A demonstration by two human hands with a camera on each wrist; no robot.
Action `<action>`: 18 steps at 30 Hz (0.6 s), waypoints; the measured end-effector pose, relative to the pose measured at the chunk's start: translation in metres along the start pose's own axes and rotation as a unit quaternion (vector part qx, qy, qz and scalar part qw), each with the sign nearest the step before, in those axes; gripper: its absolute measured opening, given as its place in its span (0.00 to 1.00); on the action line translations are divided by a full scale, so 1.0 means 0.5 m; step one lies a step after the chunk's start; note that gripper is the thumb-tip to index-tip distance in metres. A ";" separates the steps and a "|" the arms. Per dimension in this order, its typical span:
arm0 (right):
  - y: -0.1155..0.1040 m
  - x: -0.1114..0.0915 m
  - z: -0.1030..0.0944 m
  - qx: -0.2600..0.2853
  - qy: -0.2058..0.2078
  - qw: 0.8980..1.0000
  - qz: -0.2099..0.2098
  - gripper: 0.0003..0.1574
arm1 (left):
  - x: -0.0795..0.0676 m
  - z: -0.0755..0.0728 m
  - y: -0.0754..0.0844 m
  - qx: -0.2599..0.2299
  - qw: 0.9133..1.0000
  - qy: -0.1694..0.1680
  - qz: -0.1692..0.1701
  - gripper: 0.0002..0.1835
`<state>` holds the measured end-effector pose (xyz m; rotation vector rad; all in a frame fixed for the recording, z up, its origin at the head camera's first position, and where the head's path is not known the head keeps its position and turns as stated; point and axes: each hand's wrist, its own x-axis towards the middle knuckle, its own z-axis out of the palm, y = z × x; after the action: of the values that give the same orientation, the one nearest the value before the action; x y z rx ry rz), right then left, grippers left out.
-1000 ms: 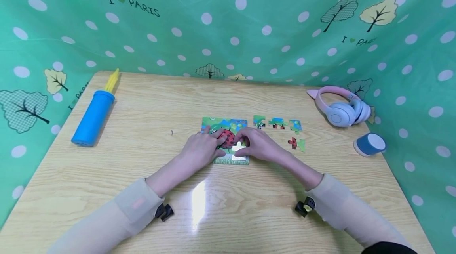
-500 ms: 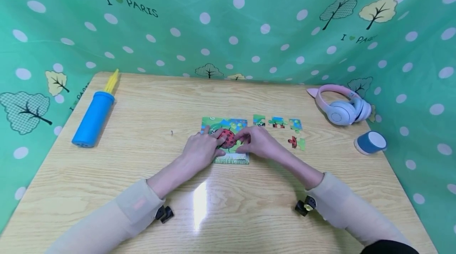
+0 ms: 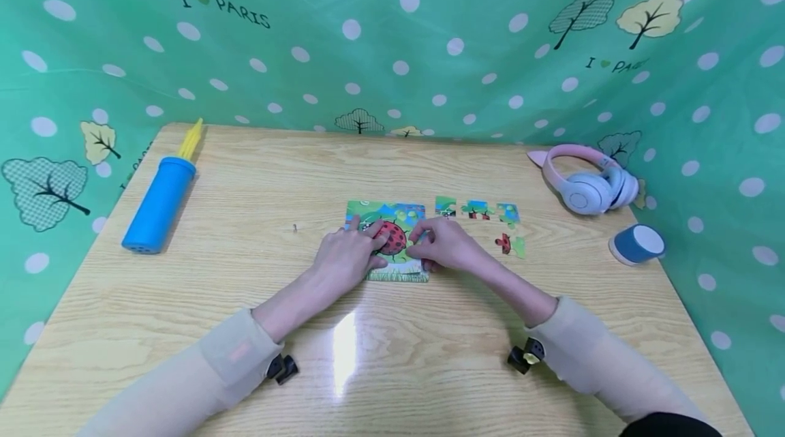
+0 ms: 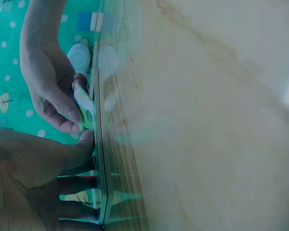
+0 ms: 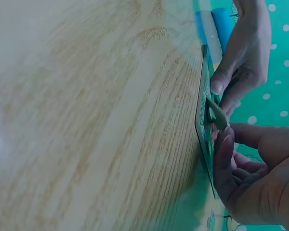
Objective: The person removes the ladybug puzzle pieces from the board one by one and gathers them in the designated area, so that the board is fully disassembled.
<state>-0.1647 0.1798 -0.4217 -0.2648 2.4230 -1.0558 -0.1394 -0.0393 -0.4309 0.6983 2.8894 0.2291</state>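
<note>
A tilted green-and-white puzzle piece (image 4: 85,101) is pinched by the right hand (image 3: 448,244) over the rectangular ladybird board (image 3: 397,277), beside the straight-fingered left hand (image 3: 345,255).

Head view looks forward and down from well above, covering most of the table (image 3: 454,362) and the green curtain (image 3: 374,7) behind. Left wrist view sits low, close to my left hand (image 3: 342,256), turned sideways, facing towards my right. Right wrist view sits low, close to my right hand (image 3: 446,244), also sideways, facing towards my left. Both wrist views share my two hands and the puzzle board (image 3: 392,277), seen nearly edge-on.
</note>
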 end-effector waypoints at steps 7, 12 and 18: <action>-0.008 0.000 0.014 0.038 0.045 0.998 0.010 0.06 | -0.001 0.002 -0.001 -0.007 1.000 0.014 0.006 0.29; -0.015 0.003 0.026 0.050 0.069 0.996 0.021 0.03 | 0.000 0.003 -0.001 -0.010 1.000 0.015 0.006 0.29; -0.016 0.011 0.039 0.059 0.082 0.995 0.026 0.02 | 0.000 0.002 -0.002 -0.011 1.000 0.010 0.007 0.30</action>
<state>-0.1599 0.1598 -0.4293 -0.0775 2.4841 -1.2358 -0.1397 -0.0401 -0.4322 0.7174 2.8968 0.2708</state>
